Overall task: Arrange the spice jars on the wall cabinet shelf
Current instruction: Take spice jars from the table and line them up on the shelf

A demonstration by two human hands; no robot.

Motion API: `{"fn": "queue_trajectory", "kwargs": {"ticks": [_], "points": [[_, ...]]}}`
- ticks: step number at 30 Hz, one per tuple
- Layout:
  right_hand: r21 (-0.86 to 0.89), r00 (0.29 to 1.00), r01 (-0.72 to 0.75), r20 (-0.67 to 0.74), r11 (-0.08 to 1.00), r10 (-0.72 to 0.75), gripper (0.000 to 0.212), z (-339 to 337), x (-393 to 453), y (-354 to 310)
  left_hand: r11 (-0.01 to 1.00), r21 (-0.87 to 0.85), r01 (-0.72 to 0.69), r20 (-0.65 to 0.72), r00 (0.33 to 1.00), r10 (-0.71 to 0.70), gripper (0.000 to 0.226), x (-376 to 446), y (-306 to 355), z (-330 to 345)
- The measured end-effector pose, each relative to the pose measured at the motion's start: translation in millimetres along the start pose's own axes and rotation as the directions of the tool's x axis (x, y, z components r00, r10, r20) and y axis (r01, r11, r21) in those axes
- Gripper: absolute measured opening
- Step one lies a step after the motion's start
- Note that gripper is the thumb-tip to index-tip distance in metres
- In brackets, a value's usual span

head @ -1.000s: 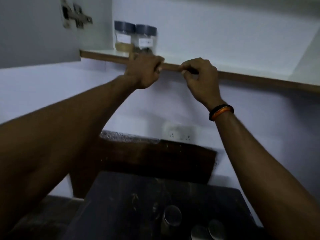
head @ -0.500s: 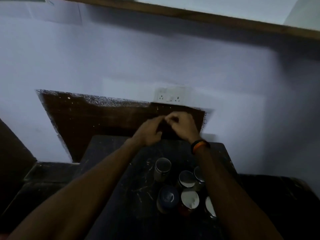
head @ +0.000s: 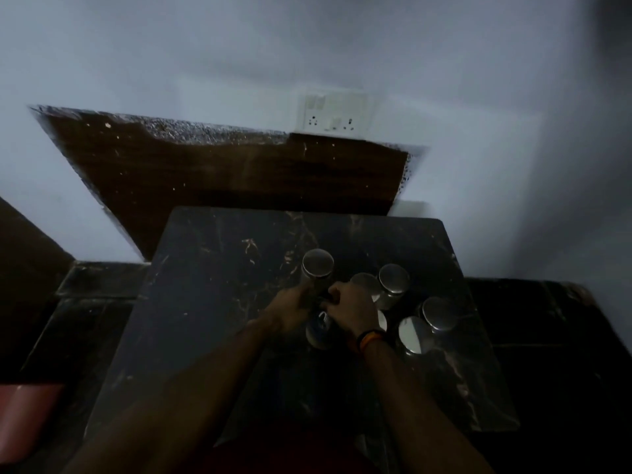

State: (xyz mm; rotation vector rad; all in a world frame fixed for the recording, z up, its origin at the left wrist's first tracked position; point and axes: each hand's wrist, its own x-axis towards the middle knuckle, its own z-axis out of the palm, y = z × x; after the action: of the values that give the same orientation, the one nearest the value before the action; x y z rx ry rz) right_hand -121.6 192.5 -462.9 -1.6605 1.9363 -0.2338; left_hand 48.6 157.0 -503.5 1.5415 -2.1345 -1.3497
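Observation:
Several spice jars with shiny metal lids stand on a dark marble table (head: 212, 302). The tallest jar (head: 318, 265) is at the back, and others sit to its right (head: 393, 278), (head: 439, 313), (head: 412, 333). My left hand (head: 294, 311) is against the lower side of the tallest jar. My right hand (head: 352, 309), with a wristband, hovers over the jar cluster and hides part of one lid (head: 367, 282). Another jar (head: 319, 333) shows between my wrists. The fingertips of both hands meet in a dim, blurred spot, so any grip is unclear. The cabinet shelf is out of view.
A white wall with a switch and socket plate (head: 333, 112) rises behind the table, above a dark brown panel (head: 222, 172). Dark floor or counter surrounds the table, and a reddish object (head: 27, 419) lies at the lower left.
My view has swung down from the cabinet shelf to the table. Both hands have dropped from the shelf edge to the jars on the table.

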Motion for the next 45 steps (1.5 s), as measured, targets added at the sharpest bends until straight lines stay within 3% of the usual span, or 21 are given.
{"fn": "queue_trajectory", "kwargs": {"ticks": [3,7,10,12,16,20,23,26,29,34,40,45], "points": [[-0.045,0.999,-0.039,0.003,0.998,0.039,0.043,19,-8,7,0.999,-0.027,0.038,-0.003,0.999,-0.038,0.032,-1,0,6],[-0.110,0.996,-0.076,0.029,0.991,0.079,0.083,38,-13,9,0.998,-0.034,0.045,-0.020,0.999,-0.046,0.040,-4,0,11],[-0.161,0.994,-0.082,0.063,0.984,0.093,0.101,45,-13,7,0.993,-0.079,0.082,-0.010,0.996,-0.083,0.044,-5,-2,10],[-0.180,0.994,-0.080,0.058,0.980,0.092,0.100,48,-12,7,0.987,-0.110,0.115,0.006,0.993,-0.116,0.047,-5,-4,10],[-0.179,0.999,-0.037,0.001,0.983,0.038,0.078,51,-11,7,0.972,-0.186,0.145,-0.014,0.989,-0.150,0.049,-5,-9,10],[-0.106,0.999,0.034,-0.001,0.994,-0.034,0.084,37,-7,3,0.934,-0.320,0.161,-0.123,0.970,-0.209,0.029,-9,-15,9],[-0.068,0.994,0.108,-0.019,0.992,-0.109,0.089,17,-3,-3,0.782,-0.581,0.227,-0.124,0.924,-0.361,0.028,-17,-20,8],[0.069,0.980,0.199,-0.002,0.978,-0.200,0.092,-5,-1,-7,0.497,-0.809,0.314,0.088,0.901,-0.426,0.048,-26,-17,3],[0.185,0.959,0.274,0.020,0.944,-0.283,0.095,-27,1,-12,0.215,-0.911,0.352,0.279,0.910,-0.308,0.057,-26,-11,-3],[0.376,0.938,0.331,-0.028,0.866,-0.346,0.098,-56,1,-16,-0.053,-0.975,0.217,0.223,0.955,-0.195,0.048,-29,9,-13],[0.645,0.924,0.365,-0.165,0.672,-0.344,0.084,-75,0,-19,-0.197,-0.980,0.037,0.046,0.998,-0.044,0.054,-32,28,-21],[0.812,0.931,0.360,-0.283,0.460,-0.230,0.077,-79,6,-34,-0.092,-0.983,-0.158,-0.161,0.987,0.019,0.062,-33,56,-39]]}}
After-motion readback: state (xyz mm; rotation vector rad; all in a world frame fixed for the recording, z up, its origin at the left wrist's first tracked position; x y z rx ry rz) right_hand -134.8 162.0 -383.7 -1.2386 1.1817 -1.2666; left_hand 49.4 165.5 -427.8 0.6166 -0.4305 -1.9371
